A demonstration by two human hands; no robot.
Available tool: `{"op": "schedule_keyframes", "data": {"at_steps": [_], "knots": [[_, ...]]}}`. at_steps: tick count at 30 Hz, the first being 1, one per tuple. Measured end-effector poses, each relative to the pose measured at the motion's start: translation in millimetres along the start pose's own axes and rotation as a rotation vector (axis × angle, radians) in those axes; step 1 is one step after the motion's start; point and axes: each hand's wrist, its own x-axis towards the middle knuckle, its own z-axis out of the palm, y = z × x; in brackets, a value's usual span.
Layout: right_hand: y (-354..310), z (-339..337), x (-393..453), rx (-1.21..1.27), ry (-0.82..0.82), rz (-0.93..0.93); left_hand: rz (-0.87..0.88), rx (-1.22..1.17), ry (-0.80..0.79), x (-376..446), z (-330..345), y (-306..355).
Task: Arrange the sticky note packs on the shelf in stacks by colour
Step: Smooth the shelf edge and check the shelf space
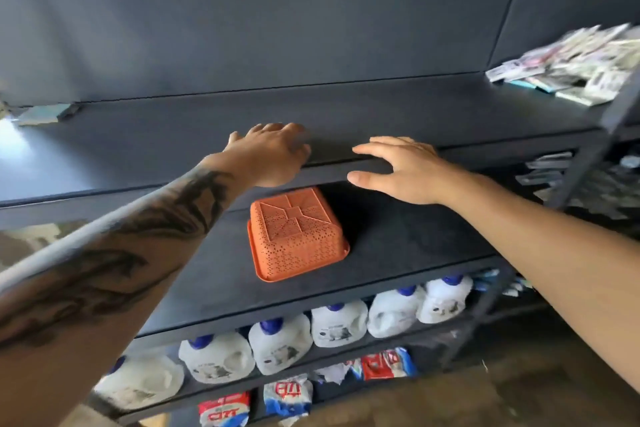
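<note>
Both the left hand and right hand lie open-fingered at mid-frame on the dark grey top shelf, holding nothing (pack labels at upper right too blurred to read).

Both forearms are bare to the edge of the view, with no sleeve, watch or ring visible. The left forearm carries a large dark tattoo of curling, feather-like strokes running from near the wrist toward the elbow. The left hand and right hand are ungloved and unmarked.
</note>
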Motion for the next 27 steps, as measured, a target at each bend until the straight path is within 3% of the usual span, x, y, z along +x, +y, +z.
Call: {"op": "schedule_keyframes", "data": {"at_steps": [7,14,21,27], "knots": [[142,-38,-107,0.104,0.029,0.174,0.133,-0.026,-0.033,13,23,163],[268,-60,-173,0.199,0.137,0.355,0.406,-0.030,-0.030,41,45,320],[393,-105,-199,0.107,0.199,0.476,0.654,-0.116,0.011,108,65,470],[494,-162,-184,0.002,0.220,0.596,0.730,-0.237,-0.004,183,62,578]]}}
